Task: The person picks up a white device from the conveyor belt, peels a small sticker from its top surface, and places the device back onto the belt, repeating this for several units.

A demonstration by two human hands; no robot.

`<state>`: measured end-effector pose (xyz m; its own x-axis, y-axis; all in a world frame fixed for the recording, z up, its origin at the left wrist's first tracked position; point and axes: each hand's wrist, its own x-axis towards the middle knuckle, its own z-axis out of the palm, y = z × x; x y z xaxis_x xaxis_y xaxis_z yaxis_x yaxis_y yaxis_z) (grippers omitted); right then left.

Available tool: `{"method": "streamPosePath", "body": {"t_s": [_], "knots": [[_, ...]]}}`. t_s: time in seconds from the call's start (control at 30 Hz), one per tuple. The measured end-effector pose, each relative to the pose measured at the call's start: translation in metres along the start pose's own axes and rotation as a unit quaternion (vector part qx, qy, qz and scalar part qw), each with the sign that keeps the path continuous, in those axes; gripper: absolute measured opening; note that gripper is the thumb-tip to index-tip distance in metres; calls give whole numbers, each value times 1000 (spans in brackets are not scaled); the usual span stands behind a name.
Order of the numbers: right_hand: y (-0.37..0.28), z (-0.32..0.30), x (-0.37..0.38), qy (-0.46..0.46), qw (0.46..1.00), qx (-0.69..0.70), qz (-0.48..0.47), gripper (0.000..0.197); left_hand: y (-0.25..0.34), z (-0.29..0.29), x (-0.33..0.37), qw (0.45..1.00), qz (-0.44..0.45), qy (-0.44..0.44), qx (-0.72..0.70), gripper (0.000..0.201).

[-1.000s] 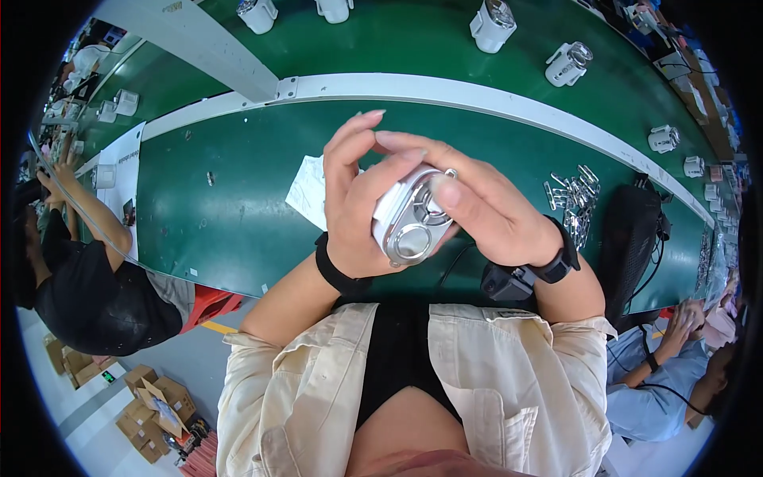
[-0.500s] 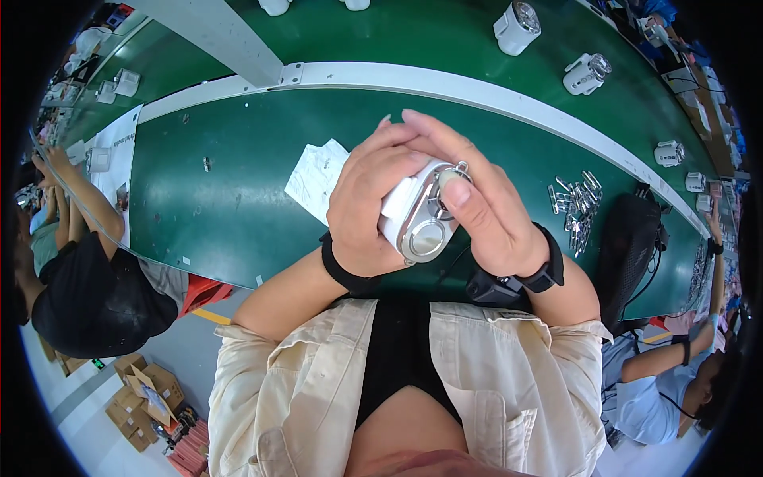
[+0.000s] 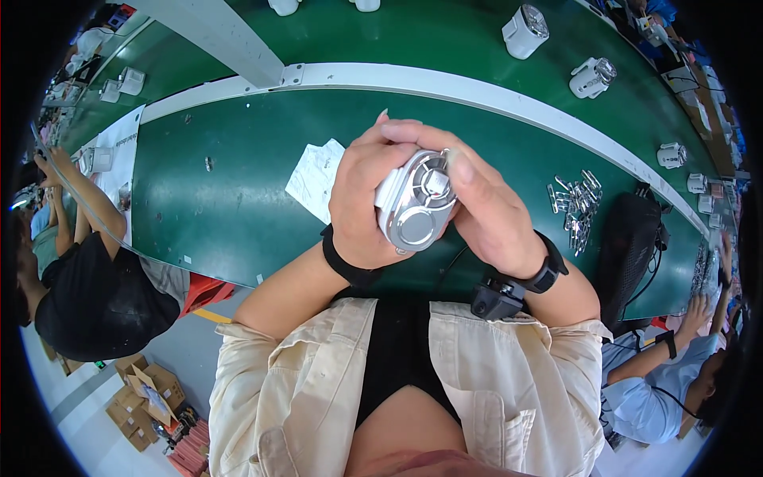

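Both my hands hold a small white device [image 3: 416, 205] with a round silver face and a little fan grille, close above the near edge of the green table [image 3: 238, 191]. My left hand [image 3: 362, 203] wraps its left side from behind. My right hand [image 3: 485, 207] covers the right side, its thumb lying along the top edge of the device. Each wrist wears a black band.
A white paper sheet [image 3: 315, 180] lies left of my hands. A pile of small metal clips [image 3: 576, 203] sits to the right beside a black bag [image 3: 628, 246]. Several white devices [image 3: 524, 30] stand on the far conveyor. Other people work at left [image 3: 87, 262] and right [image 3: 668, 374].
My hands have drawn the device slightly nearer and turned it, so its fan grille and silver face show more fully. My left fingers, spread earlier, have closed around it.
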<state>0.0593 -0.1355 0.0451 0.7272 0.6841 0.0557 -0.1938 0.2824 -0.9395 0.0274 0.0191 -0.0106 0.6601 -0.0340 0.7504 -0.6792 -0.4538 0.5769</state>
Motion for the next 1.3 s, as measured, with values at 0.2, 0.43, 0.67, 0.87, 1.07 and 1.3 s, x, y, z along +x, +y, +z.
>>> {"method": "streamPosePath", "body": {"t_s": [0.2, 0.43, 0.67, 0.87, 1.07, 1.3], "knots": [[3, 0, -2, -16, 996, -85, -35, 52, 3, 6, 5, 998, 24, 58, -29, 65], [1, -12, 5, -114, 982, -105, -108, 50, 1, 9, 1, 995, 50, 75, -39, 60], [-4, -6, -1, -76, 993, -58, -71, 42, 0, 3, 2, 996, 65, 33, -46, 62], [-1, -14, 4, -13, 998, 37, 41, 39, -6, 11, -1, 1000, 7, 15, -13, 75], [9, -59, 75, 153, 987, -16, 46, 37, -1, 8, -5, 986, -154, 35, 52, 91], [20, -144, 148, 391, 769, -505, 4, 33, 2, 12, -4, 987, -161, 2, 4, 89]]}}
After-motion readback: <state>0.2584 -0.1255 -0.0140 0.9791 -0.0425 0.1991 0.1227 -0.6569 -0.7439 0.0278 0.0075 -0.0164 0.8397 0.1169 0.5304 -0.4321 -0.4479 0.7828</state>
